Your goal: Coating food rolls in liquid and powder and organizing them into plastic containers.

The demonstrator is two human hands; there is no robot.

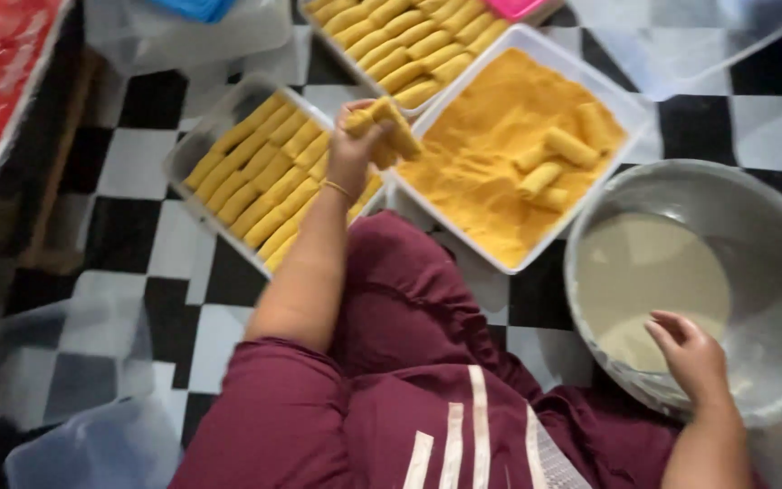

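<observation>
Checkered black-and-white floor (183,244) carries everything. Left hand (355,136) pinches crumbed rolls (386,122) over the filled container (196,145) at eleven o'clock; right hand (694,358), fingers loosely curled and empty, rests on the batter basin (771,235) at four o'clock.

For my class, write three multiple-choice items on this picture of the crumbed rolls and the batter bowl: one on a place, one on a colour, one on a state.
1. Where is the right hand?
A. at the near rim of the metal bowl
B. in the crumb tray
C. on the floor tiles

2. What colour are the crumbs in the white square tray?
A. green
B. orange-yellow
C. white

3. What is the left hand doing?
A. lying flat and empty
B. gripping the bowl
C. holding coated rolls in its fingers

Answers
1: A, the hand rests at the bowl's rim, beside the pale batter.
2: B, the tray is filled with orange-yellow crumbs.
3: C, the rolls are held between the crumb tray and the clear tray of finished rolls.
</observation>
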